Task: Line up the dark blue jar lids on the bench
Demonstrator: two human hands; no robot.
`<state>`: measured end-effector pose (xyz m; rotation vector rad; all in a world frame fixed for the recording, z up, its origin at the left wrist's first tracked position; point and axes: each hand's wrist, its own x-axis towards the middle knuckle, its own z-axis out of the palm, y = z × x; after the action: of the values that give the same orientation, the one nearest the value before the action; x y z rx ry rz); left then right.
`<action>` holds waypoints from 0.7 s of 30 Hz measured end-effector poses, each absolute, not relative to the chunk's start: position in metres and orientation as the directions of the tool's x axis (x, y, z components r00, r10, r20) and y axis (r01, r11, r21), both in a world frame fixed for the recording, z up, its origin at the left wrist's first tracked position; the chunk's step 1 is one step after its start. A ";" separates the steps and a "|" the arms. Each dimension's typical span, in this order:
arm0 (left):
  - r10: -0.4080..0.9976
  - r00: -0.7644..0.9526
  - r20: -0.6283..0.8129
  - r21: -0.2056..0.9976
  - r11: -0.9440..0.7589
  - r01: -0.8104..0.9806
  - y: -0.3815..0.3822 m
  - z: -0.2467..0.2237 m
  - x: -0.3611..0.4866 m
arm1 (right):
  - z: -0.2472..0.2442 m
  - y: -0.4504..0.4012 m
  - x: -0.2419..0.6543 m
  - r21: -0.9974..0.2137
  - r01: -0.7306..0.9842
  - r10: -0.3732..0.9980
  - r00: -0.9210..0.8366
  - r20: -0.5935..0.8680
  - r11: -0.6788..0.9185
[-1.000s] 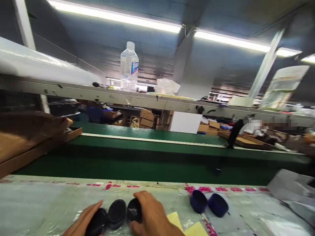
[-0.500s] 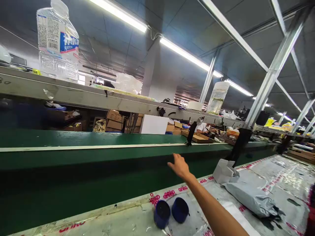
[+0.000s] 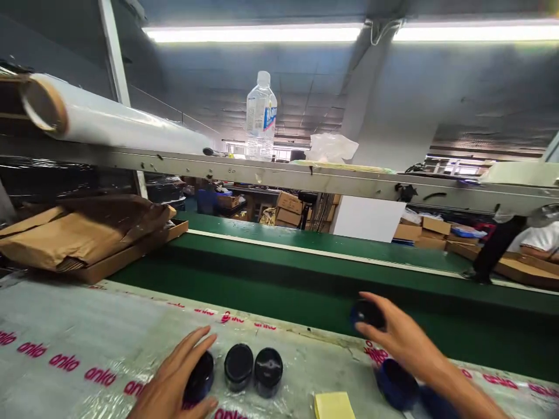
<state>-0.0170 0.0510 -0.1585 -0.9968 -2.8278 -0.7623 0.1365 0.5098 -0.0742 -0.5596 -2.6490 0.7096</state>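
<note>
Bench top (image 3: 87, 326) is covered in clear film printed with pink "anko" marks. Just past its far edge runs a green conveyor belt (image 3: 305, 273). Above the belt, a steel shelf rail (image 3: 271, 171) carries a film roll (image 3: 117, 122) on the left, a water bottle (image 3: 261, 116) upright near the middle, and a crumpled clear bag (image 3: 332, 146) beside it. Strip lights (image 3: 257, 34) on the ceiling. Cartons (image 3: 288, 208) are stacked in the background behind the belt.

Flat cardboard tray (image 3: 131, 253) at left, straddling bench and belt edge, with folded brown paper (image 3: 82, 230) lying in it.

My left hand (image 3: 174, 381) is loosely cupped around the leftmost of three black jars (image 3: 239, 365) standing in a row, touching each other, at the near edge of the bench. My right hand (image 3: 404, 340) is raised at the bench's far edge, fingers gripping a dark blue jar (image 3: 367, 313). Another blue jar (image 3: 395, 384) sits on the bench under my right wrist. Yellow sticky pad (image 3: 334, 405) lies between the black jars and that jar.
</note>
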 end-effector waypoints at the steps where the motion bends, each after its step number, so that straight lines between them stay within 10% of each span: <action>1: 0.597 -0.789 0.146 0.458 0.666 0.588 0.064 -0.149 -0.016 | -0.075 0.481 0.135 -0.556 0.227 0.399 -0.892 0.210 0.800; 13: 0.710 -0.695 0.113 0.498 0.564 0.658 0.098 -0.115 -0.005 | -0.107 0.359 0.118 -0.469 0.121 0.132 -0.991 -0.010 0.875; 21: 0.782 -0.607 0.138 0.372 0.527 0.764 0.115 -0.139 -0.021 | -0.101 0.318 0.088 -0.268 -0.184 -0.154 -0.979 0.129 0.946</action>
<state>-0.0209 0.1147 -0.1389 -1.4110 -2.7856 -0.6421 0.0878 0.3177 -0.1015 0.2614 -2.9931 0.4272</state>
